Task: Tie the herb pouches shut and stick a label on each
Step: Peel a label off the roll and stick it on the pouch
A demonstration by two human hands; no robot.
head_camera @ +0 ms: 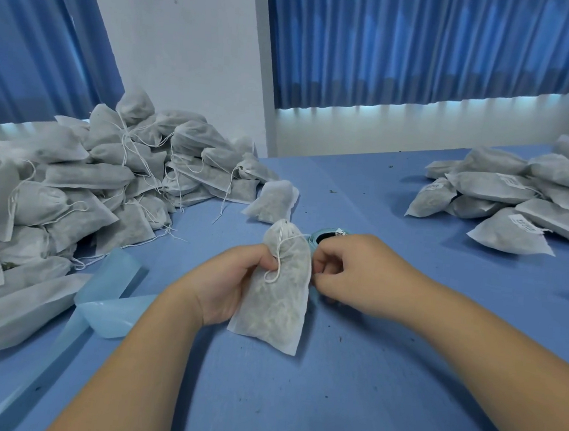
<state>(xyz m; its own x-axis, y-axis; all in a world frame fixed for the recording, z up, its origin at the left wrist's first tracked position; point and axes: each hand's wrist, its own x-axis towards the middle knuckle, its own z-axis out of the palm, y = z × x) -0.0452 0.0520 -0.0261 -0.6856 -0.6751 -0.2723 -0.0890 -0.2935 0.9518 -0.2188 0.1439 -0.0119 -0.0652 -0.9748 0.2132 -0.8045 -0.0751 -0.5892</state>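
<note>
A white mesh herb pouch with its drawstring pulled tight is held upright above the blue table. My left hand grips its left side near the neck, the string looping over my fingers. My right hand has its fingers pinched together at the pouch's right edge, just in front of a roll of labels that is mostly hidden behind the pouch and hand. What the right fingers pinch is hidden. One loose pouch lies just beyond.
A big heap of pouches with loose strings covers the left of the blue table. A pile of labelled pouches lies at the right rear. A curled strip of pale blue label backing trails at the near left.
</note>
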